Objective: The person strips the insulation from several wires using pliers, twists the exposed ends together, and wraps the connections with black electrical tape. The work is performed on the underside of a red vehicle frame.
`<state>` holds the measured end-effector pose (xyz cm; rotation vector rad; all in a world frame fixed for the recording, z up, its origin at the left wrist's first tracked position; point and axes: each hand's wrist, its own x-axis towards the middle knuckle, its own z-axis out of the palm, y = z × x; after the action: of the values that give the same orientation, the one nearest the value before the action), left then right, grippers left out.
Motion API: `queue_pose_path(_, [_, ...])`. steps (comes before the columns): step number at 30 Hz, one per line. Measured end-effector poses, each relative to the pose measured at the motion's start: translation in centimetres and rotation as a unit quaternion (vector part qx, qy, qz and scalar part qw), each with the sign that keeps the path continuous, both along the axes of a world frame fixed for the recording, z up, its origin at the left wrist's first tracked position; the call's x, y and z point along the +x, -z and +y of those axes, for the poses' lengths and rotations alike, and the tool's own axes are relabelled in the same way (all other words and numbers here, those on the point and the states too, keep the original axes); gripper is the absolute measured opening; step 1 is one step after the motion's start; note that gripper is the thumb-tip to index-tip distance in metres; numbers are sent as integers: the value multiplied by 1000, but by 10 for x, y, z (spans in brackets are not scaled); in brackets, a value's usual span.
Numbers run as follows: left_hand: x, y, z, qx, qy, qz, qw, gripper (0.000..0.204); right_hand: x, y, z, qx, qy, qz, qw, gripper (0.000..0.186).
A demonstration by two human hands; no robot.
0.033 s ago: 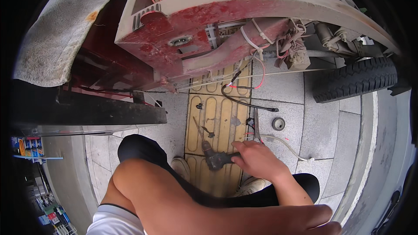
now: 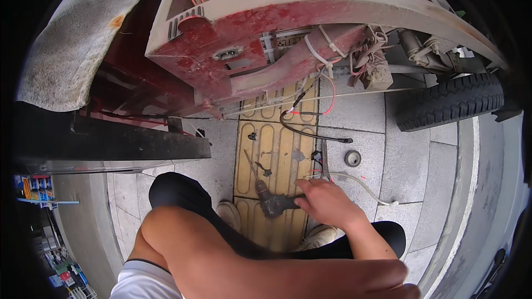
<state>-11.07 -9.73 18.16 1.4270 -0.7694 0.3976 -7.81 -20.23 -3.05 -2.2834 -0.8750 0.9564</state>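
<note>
My right hand [image 2: 328,204] closes round the grip end of a dark power drill [image 2: 271,204]. A long thin bit points from the drill up and left over the yellow ribbed paving. Beside that hand's fingers, a pair of pliers [image 2: 324,160] and a pale cable [image 2: 363,184] lie on the ground. My left forearm crosses the lower part of the view toward the right. At its end my left hand [image 2: 400,279] is cut off and blurred at the lower edge, so its fingers cannot be made out.
Ahead stands a worn red vehicle body [image 2: 221,50] with hanging wires [image 2: 327,99] and a black tyre [image 2: 451,102] at right. A roll of tape [image 2: 352,158] lies on grey paving. A black metal beam [image 2: 138,138] juts in from the left, below a grey fabric cover [image 2: 83,39].
My left hand has shifted slightly leftward at the lower edge. My right hand and the drill keep almost the same place.
</note>
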Motion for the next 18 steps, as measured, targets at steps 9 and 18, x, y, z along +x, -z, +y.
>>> queue_pose_path(9, [29,108,147,153,-66,363,917,15,-94,198,22,-203,-95,-144,964,38])
queue_pose_path(18, [29,151,182,299,-38,432,850,19,-96,149,45,-171,-100,-181,963,49])
